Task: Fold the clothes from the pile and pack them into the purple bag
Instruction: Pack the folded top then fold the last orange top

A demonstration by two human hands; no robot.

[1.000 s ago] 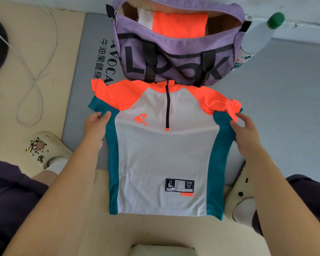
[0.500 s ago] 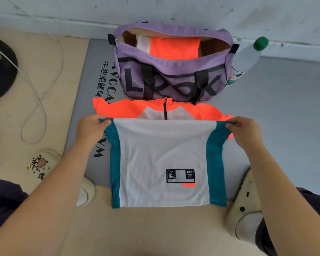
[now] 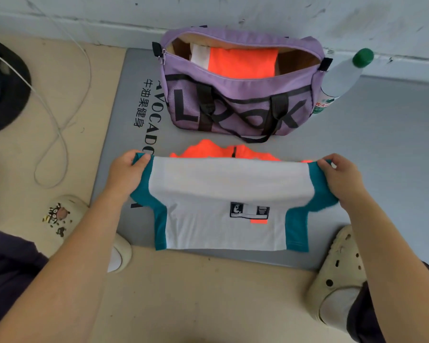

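The left hand (image 3: 125,173) and the right hand (image 3: 342,178) each pinch a teal side edge of the white shirt (image 3: 223,201), holding it stretched between them above the grey mat (image 3: 382,149), its orange shoulders hanging behind the raised edge. Just beyond it the purple bag (image 3: 235,102) sits unzipped on the mat, an orange garment (image 3: 243,63) folded inside. A green-capped bottle (image 3: 342,75) stands in the bag's side pocket.

Reaching forward with both arms, left hand (image 3: 125,173) and right hand (image 3: 342,178) each pinching cloth, fingers curled.
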